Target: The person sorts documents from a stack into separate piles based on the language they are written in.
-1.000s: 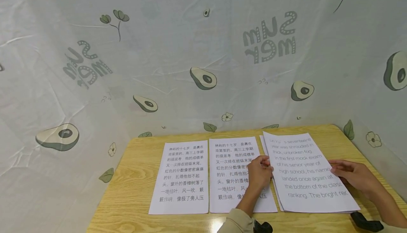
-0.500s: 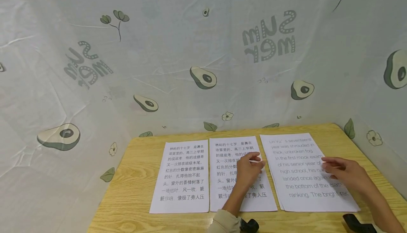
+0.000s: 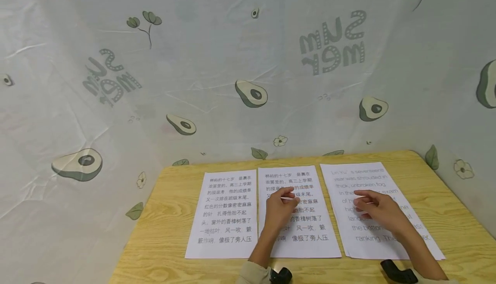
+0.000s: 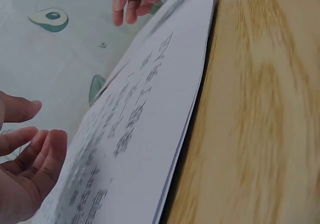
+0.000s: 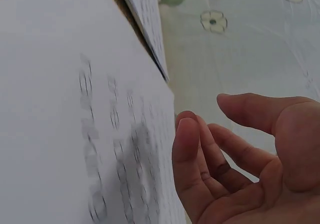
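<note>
Three white printed paper piles lie side by side on the wooden table. The left paper stack (image 3: 224,215) and the middle paper stack (image 3: 310,228) bear Chinese characters; the right paper stack (image 3: 345,180) carries English text. My left hand (image 3: 280,210) hovers over the middle stack, fingers loosely bent and holding nothing. Over the English stack is my right hand (image 3: 377,210), its thumb apart from the relaxed fingers (image 5: 187,139), nothing between them. A shadow of the right hand falls on the English page in the right wrist view.
The yellow wood-grain table (image 3: 155,232) shows to the left of the papers and along its front edge. Behind it hangs a pale curtain (image 3: 209,60) printed with avocados. Black wrist straps (image 3: 397,272) sit at both sleeves.
My left hand lets go of the English stack's left edge and moves left over the middle stack. My right hand leaves its right edge and moves left above it. The English sheets now lie flatter.
</note>
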Demonstrator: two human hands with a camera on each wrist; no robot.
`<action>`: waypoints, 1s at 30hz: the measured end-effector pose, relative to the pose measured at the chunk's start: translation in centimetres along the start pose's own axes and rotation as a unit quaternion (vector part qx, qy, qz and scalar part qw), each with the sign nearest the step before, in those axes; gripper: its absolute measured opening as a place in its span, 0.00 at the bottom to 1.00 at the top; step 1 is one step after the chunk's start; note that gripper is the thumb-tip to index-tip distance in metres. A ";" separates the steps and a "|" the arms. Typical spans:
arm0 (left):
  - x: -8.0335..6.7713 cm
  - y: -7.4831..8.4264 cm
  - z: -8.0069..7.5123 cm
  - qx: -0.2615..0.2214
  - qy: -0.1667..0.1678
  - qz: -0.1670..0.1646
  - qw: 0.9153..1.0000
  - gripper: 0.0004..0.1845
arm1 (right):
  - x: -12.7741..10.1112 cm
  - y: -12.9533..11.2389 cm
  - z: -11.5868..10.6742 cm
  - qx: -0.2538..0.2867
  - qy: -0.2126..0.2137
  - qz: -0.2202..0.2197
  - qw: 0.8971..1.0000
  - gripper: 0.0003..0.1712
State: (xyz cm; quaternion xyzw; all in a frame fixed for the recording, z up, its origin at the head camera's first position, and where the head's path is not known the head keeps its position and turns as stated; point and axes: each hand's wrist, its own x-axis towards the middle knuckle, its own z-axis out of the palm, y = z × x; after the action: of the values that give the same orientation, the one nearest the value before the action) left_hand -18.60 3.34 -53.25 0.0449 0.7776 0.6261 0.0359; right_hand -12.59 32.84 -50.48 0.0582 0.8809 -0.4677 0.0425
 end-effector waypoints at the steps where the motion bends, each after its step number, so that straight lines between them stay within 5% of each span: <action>1: 0.1 -0.1 -0.4 0.004 0.000 0.003 1.000 0.21 | 0.0 -0.3 0.4 0.004 -0.006 0.002 1.000 0.33; 18: 0.0 -1.8 -7.7 0.055 0.033 -0.008 0.998 0.21 | 0.7 -3.4 5.5 0.011 -0.007 -0.005 1.000 0.32; 30: -0.3 -2.7 -9.5 0.103 0.058 -0.038 0.992 0.19 | 0.9 -3.4 6.2 -0.028 -0.032 -0.008 0.999 0.30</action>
State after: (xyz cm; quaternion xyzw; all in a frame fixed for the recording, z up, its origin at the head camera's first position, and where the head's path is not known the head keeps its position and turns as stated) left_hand -19.46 -6.50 -53.88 -0.0169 0.8400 0.5422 0.0097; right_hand -13.82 25.89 -51.26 0.0351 0.8921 -0.4453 0.0686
